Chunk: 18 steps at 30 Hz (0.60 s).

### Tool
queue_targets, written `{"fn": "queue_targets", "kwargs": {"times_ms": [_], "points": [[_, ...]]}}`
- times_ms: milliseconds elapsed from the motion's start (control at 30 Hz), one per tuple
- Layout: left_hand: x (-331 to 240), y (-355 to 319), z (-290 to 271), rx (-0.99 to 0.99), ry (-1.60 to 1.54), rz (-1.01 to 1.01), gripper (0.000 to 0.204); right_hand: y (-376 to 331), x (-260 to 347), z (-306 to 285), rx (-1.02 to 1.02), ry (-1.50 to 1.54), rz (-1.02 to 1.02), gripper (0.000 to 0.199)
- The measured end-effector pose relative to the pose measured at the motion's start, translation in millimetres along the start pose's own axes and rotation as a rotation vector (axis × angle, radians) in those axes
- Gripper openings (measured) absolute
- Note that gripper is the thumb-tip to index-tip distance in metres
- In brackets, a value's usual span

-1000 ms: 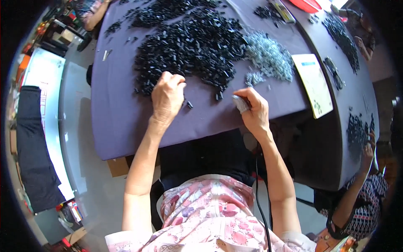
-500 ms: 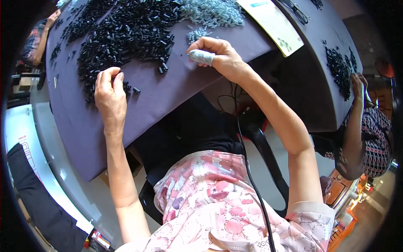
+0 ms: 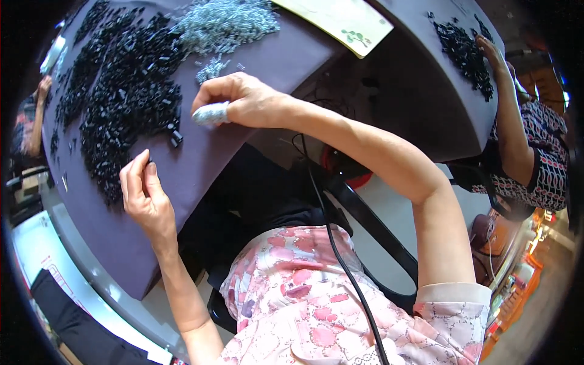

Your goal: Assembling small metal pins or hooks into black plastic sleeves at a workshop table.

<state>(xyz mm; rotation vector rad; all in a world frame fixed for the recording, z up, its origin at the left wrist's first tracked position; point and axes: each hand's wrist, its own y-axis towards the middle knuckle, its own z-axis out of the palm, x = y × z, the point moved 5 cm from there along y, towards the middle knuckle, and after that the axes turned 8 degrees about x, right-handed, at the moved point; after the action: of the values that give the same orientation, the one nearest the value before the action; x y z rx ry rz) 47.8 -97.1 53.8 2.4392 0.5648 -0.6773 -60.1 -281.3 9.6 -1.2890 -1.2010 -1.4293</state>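
Observation:
My left hand (image 3: 148, 201) is over the table by the near end of a heap of small black tube-like pieces (image 3: 131, 103). Its thumb and forefinger come together at the tips, where a tiny dark bit seems to show, too small to name. Farther right, my right hand (image 3: 243, 103) is bent inward above the cloth, a pale grey cover (image 3: 211, 114) wrapped round its thumb. The fingers curl into a pinch, and whatever lies between them is hidden. Just beyond it sits a little cluster of small clear pieces (image 3: 212, 70), beside a larger clear heap (image 3: 225, 25).
Dark purple-grey cloth covers the table (image 3: 210, 159). A cream-coloured booklet (image 3: 347, 27) lies at its right edge. On another table at right, a co-worker's hand (image 3: 488, 52) touches another black heap (image 3: 459, 52). A black cable (image 3: 340, 261) hangs over my shirt.
The whole view has shifted, so the table sits farther left. My left hand has drawn rightward along the black heap's near edge. The co-worker's hand at right has moved farther up its heap.

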Motion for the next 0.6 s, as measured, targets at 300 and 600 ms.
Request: {"fn": "queue_targets", "kwargs": {"times_ms": [300, 600], "points": [[-13.4, 2.1, 26.2, 0.095, -0.066, -0.003, 0.015, -1.8, 0.3, -3.2, -0.028, -0.015, -0.032, 0.012], [-19.8, -3.2, 20.9, 0.085, -0.049, 0.028, 0.017, -0.5, -2.6, -0.8, -0.061, -0.065, -0.090, 0.012]]}}
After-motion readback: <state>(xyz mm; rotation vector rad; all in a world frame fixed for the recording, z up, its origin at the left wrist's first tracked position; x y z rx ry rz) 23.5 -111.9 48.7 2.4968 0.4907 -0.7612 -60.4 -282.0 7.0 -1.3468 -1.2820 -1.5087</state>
